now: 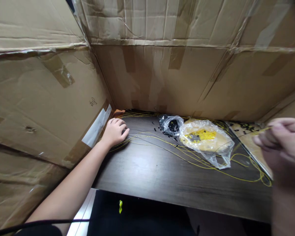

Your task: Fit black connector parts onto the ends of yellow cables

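Note:
My left hand (115, 131) rests at the far left of the dark wooden table (149, 173), fingers curled down onto the thin yellow wires (162, 147) that run across it. Close to the camera at the right edge, my right hand (284, 147) is blurred, with fingers pinched on the end of a yellow wire (263, 130). Between the hands lie a clear plastic bag of yellow parts (204, 139) and a smaller bag of small black parts (171, 124), with loose black pieces (157, 128) scattered beside it.
Taped cardboard walls (162, 75) close in the table at the back and on the left side (39, 98). A cardboard sheet with black bits (248, 134) lies at the right. A small yellow piece (120, 206) sits on dark cloth below the table's front edge.

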`<state>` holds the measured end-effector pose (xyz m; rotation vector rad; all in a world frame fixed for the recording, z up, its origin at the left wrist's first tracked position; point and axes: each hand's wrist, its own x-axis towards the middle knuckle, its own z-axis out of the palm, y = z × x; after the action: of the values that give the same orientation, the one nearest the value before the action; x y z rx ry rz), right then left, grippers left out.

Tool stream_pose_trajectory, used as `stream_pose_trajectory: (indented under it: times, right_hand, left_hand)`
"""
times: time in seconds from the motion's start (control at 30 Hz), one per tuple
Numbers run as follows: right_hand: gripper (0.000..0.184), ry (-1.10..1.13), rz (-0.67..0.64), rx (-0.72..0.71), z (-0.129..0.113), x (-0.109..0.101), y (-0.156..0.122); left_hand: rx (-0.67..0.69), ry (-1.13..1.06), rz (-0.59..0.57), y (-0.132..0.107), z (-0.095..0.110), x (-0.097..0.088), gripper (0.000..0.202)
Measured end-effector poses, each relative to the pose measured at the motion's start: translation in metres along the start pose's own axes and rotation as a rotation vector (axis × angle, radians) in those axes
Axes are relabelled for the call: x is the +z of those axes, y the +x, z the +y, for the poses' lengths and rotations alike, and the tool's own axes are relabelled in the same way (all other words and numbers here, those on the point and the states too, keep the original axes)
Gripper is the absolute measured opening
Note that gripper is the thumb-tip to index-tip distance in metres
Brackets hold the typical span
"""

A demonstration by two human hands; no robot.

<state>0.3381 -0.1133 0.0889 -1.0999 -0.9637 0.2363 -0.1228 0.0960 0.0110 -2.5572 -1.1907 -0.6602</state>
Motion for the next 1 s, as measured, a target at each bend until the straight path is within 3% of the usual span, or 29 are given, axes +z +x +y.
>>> stream_pose_trajectory:
  times: [0.07, 0.17, 0.27, 0.37, 0.47, 0.53, 0.6, 0.83, 1.0]
  right_hand:
    - [0.021, -0.027, -0.193, 0.032, -0.001, 0.022, -0.009]
    - [0.023, -0.157, -0.515, 0.015, -0.003, 0.059, -0.023]
    - [0.022, -0.181, -0.741, -0.02, 0.004, 0.094, -0.037]
    - [0.022, -0.163, -0.802, -0.007, 0.024, 0.118, -0.052]
    - [0.023, -0.127, -0.777, 0.044, 0.046, 0.128, -0.067]
    - [0.023, -0.12, -0.752, 0.064, 0.057, 0.129, -0.076]
    - [0.022, -0.14, -0.724, 0.05, 0.064, 0.129, -0.082]
    - [0.022, -0.148, -0.697, 0.104, 0.075, 0.135, -0.101]
    - [0.027, -0.09, -0.723, 0.207, 0.077, 0.14, -0.107]
  left_hand:
    - [0.019, -0.083, 0.035, 0.007, 0.03, -0.001, 0.026]
    - [0.007, -0.613, 0.064, 0.02, 0.092, -0.007, 0.022]
    - [-0.059, -1.164, -0.068, 0.029, 0.154, -0.012, 0.027]
    - [-0.165, -1.692, -0.264, 0.033, 0.191, -0.009, 0.037]
    - [-0.341, -1.91, -0.412, 0.032, 0.198, -0.001, 0.042]
    - [-0.394, -1.874, -0.462, 0.031, 0.192, 0.005, 0.042]
    - [-0.374, -1.74, -0.436, 0.03, 0.185, 0.009, 0.039]
    - [-0.017, -0.941, -0.046, 0.017, 0.166, 0.014, 0.02]
    - [0.22, -0.606, 0.165, 0.005, 0.159, 0.024, 0.019]
